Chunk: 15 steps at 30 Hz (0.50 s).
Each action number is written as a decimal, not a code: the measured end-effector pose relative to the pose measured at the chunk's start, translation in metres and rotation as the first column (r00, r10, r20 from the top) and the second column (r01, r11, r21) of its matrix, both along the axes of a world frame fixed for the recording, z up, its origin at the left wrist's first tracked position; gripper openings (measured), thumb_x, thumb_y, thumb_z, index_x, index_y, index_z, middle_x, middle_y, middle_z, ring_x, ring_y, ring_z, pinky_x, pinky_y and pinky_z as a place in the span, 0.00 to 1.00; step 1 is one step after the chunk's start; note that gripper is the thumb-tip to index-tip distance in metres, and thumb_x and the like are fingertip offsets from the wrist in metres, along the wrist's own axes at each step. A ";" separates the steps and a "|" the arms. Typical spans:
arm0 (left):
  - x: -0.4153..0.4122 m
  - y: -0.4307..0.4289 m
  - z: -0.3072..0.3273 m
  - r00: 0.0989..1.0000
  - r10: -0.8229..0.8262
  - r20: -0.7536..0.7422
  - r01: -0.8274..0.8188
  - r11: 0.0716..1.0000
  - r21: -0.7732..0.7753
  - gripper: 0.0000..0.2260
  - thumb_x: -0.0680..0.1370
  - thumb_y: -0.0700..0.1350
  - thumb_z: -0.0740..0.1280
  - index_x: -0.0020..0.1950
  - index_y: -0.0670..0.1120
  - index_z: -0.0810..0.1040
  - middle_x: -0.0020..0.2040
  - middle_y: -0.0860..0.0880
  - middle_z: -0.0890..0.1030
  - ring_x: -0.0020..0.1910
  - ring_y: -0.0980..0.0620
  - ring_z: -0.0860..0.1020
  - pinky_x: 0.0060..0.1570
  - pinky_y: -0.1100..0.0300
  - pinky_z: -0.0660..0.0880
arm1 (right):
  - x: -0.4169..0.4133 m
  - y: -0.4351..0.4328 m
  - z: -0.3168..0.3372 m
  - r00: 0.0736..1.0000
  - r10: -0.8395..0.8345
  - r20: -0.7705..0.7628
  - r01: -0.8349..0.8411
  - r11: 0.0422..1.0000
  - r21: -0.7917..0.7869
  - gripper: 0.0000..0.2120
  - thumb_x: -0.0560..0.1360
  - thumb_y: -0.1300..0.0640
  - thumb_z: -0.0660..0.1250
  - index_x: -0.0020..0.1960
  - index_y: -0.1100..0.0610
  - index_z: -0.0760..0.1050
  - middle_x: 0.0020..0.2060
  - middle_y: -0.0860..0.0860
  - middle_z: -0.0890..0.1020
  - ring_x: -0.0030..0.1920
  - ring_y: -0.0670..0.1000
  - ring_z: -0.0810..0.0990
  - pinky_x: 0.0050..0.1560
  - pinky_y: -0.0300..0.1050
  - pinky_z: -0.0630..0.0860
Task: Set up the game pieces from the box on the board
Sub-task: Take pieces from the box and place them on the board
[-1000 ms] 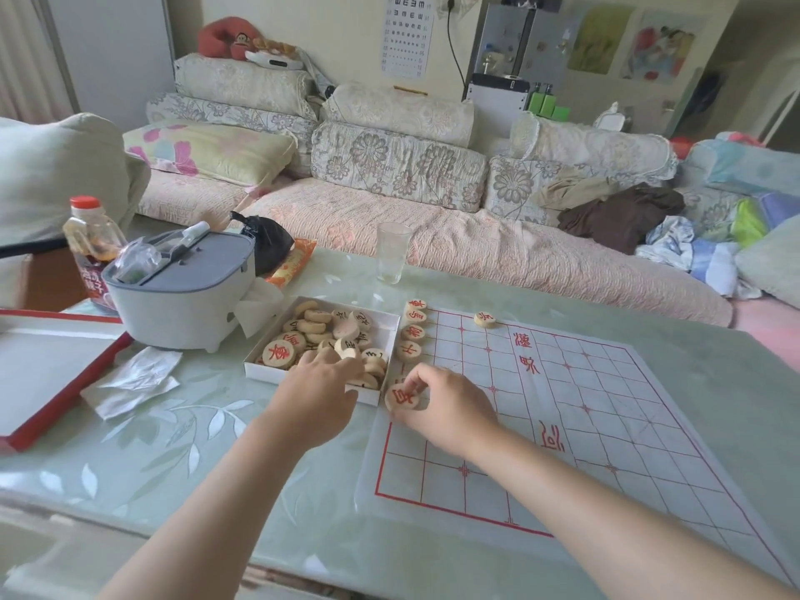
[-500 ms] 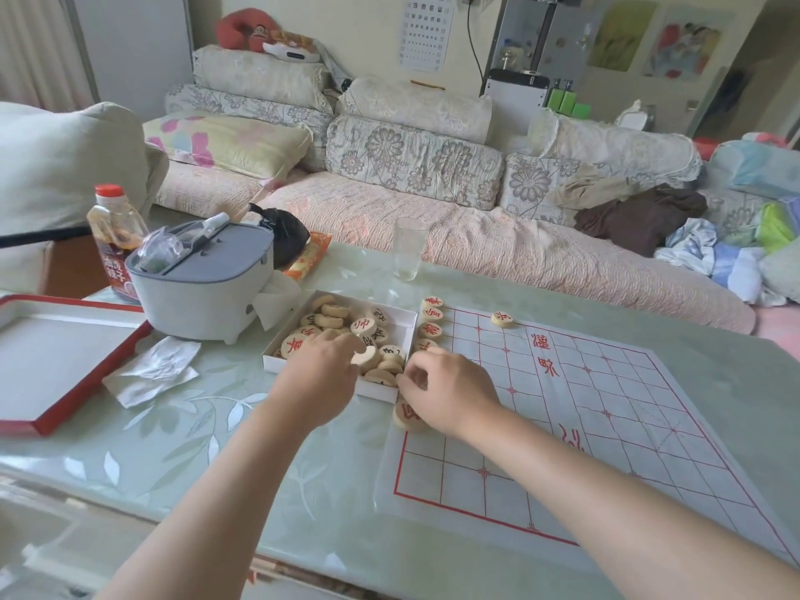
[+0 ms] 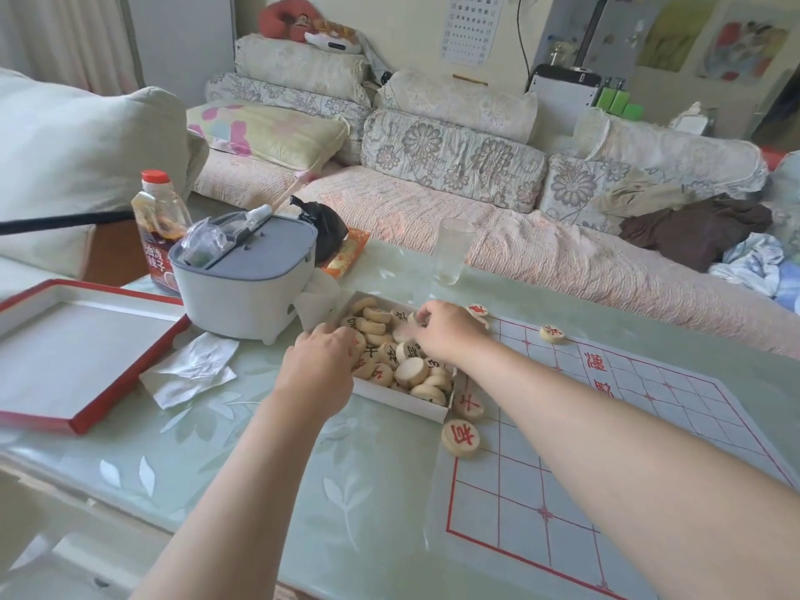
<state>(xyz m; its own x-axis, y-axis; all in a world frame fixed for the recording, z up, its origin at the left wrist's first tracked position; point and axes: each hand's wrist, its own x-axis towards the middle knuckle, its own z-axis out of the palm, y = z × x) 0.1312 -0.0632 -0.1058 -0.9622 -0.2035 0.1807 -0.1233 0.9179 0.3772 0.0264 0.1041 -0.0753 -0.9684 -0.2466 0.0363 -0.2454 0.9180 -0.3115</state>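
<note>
Pieces (image 3: 411, 371) of pale wood, round and marked in red or black, lie heaped in the white box (image 3: 398, 402); the box sits on the table (image 3: 259, 469) just off the left edge of the board (image 3: 606, 448), a white sheet with a red grid spread over the table's right part. Both hands are at the box; the left hand (image 3: 320, 365) reaches over its left rim, back to the camera, fingers bent down among the pieces and hidden, so whether it holds one cannot be told; the right hand (image 3: 450, 331) is over the box's far right corner, fingers (image 3: 422, 316) curled onto the discs there, though a pinch cannot be made out.

Four discs show on the board, all red-marked; the near disc (image 3: 461, 438) and the second disc (image 3: 469, 404) lie close together on its left edge beside the box's near right corner; the corner disc (image 3: 477, 310) lies at the far left corner just past the right hand; the far-edge disc (image 3: 552, 334) lies further along the far edge.

At the table's left edge lies a red-rimmed lid (image 3: 78, 352); just beside it a crumpled tissue (image 3: 195, 368); behind that a white container (image 3: 242, 279) with a grey top, a red-capped bottle (image 3: 158, 223), and near the far edge a clear glass (image 3: 452, 251).
</note>
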 end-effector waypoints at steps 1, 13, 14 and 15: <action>-0.001 0.000 0.001 1.000 0.007 0.002 -0.007 1.000 0.005 0.18 0.77 0.37 0.58 0.66 0.47 0.70 0.57 0.47 0.73 0.55 0.44 0.71 0.55 0.53 0.72 | -0.004 -0.005 -0.002 1.000 -0.011 0.023 0.011 1.000 0.001 0.13 0.77 0.45 0.64 0.59 0.48 0.74 0.58 0.49 0.78 0.55 0.53 0.77 0.49 0.45 0.73; -0.010 -0.001 -0.003 0.998 0.052 -0.039 -0.049 0.996 0.074 0.13 0.78 0.40 0.61 0.63 0.44 0.72 0.55 0.44 0.68 0.52 0.43 0.72 0.52 0.52 0.74 | -0.023 -0.024 -0.018 0.983 -0.147 0.108 0.173 0.939 -0.296 0.13 0.75 0.55 0.71 0.58 0.53 0.75 0.58 0.51 0.78 0.56 0.52 0.76 0.47 0.40 0.68; -0.010 -0.001 -0.003 0.998 0.051 -0.048 -0.047 0.995 0.091 0.13 0.78 0.40 0.62 0.63 0.44 0.73 0.55 0.44 0.68 0.52 0.43 0.72 0.53 0.52 0.74 | -0.023 -0.021 -0.017 0.982 -0.156 0.102 0.182 0.924 -0.337 0.11 0.75 0.55 0.70 0.57 0.52 0.75 0.56 0.50 0.78 0.53 0.52 0.76 0.46 0.40 0.67; -0.010 -0.001 -0.002 0.997 0.051 -0.055 -0.045 0.994 0.101 0.12 0.78 0.40 0.62 0.62 0.44 0.73 0.54 0.44 0.68 0.52 0.43 0.71 0.53 0.51 0.74 | -0.022 -0.019 -0.016 0.981 -0.167 0.097 0.191 0.908 -0.374 0.09 0.76 0.56 0.69 0.55 0.52 0.75 0.54 0.50 0.78 0.51 0.51 0.76 0.44 0.40 0.67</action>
<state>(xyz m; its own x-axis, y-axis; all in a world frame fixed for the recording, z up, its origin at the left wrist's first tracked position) 0.1212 -0.0640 -0.1082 -0.9396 -0.2691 0.2114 -0.1421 0.8688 0.4743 0.0040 0.0855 -0.0910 -0.9983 -0.0480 0.0318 -0.0571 0.7542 -0.6541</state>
